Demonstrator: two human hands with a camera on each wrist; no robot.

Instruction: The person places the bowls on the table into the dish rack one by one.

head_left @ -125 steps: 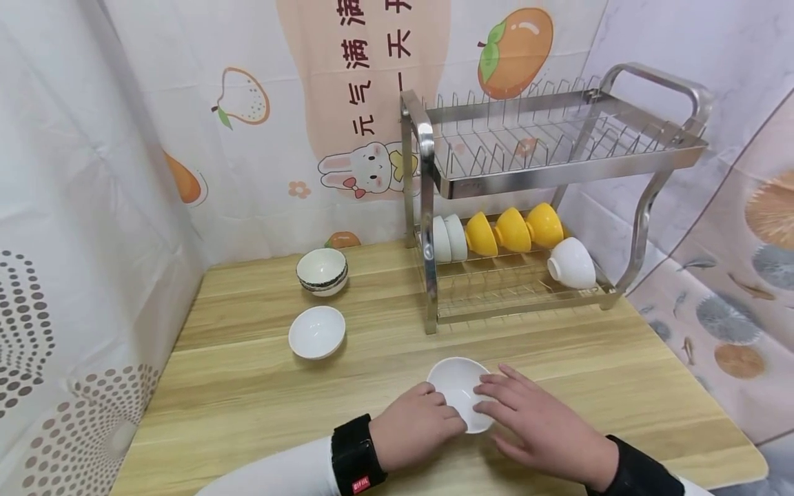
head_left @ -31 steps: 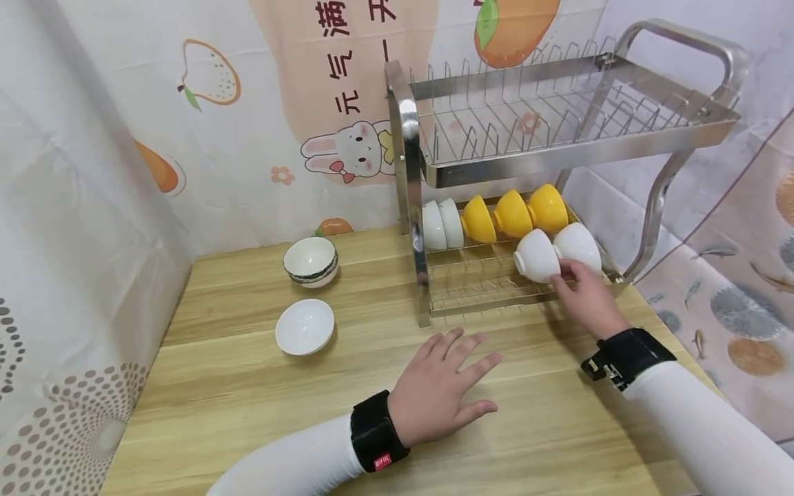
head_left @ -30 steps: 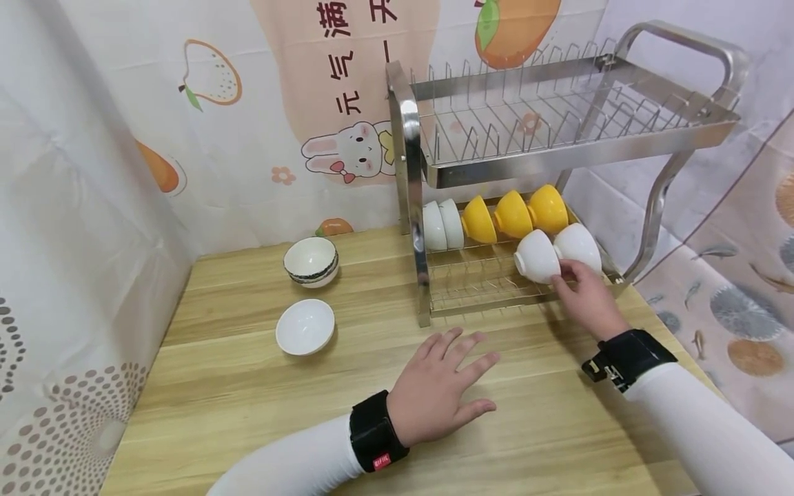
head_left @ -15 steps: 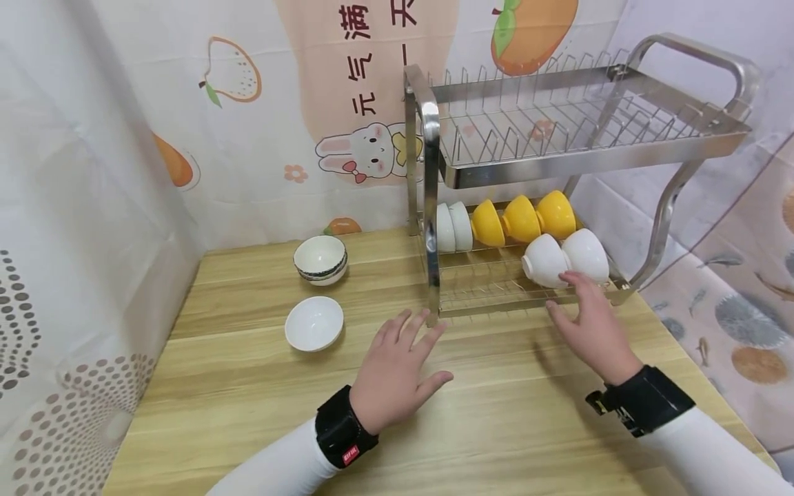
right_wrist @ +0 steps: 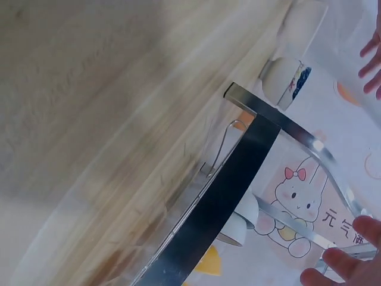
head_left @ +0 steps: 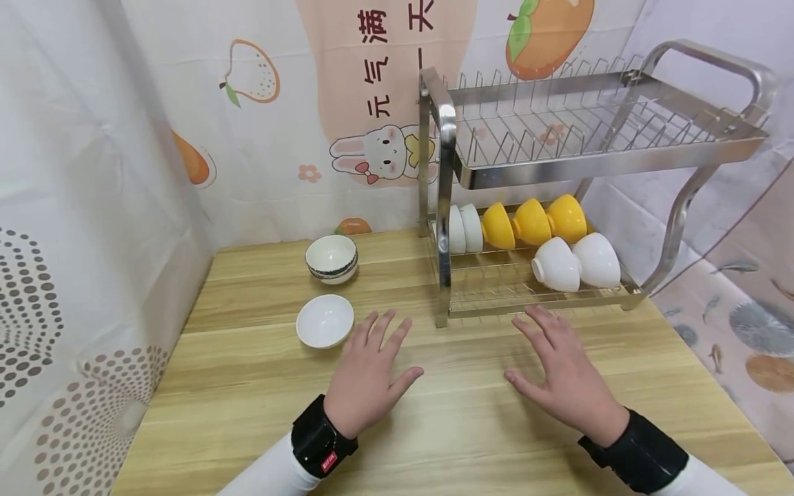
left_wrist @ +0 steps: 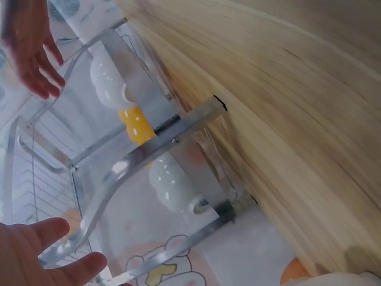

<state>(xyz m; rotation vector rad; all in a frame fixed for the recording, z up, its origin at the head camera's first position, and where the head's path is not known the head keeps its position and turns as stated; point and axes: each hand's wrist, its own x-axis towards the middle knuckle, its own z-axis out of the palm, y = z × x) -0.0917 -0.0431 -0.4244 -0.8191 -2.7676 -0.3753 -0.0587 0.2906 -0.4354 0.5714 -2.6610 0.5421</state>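
Observation:
My left hand [head_left: 370, 375] is held over the table with fingers spread, its fingertips near a small white bowl [head_left: 325, 321] and holding nothing. Behind that bowl is a stack of bowls [head_left: 332, 259] with a dark patterned rim. In front of the dish rack [head_left: 546, 169], my right hand [head_left: 564, 375] hovers with fingers extended and nothing in it. Two white bowls [head_left: 557, 265] lean on their sides at the front right of the rack's lower tier. Fingers of the left hand [left_wrist: 44, 256] show in the left wrist view, those of the right hand [right_wrist: 348, 262] in the right wrist view.
Three yellow bowls [head_left: 531, 222] and two pale bowls [head_left: 473, 229] stand sideways in the lower tier's back row. The upper tier [head_left: 595, 131] has upright wire dividers. Printed curtains [head_left: 260, 172] surround the wooden table [head_left: 459, 441].
Earlier both hands were at a white bowl on the table; the right hand then held it in the rack and let go. It has since drawn back, while the left hand moved left.

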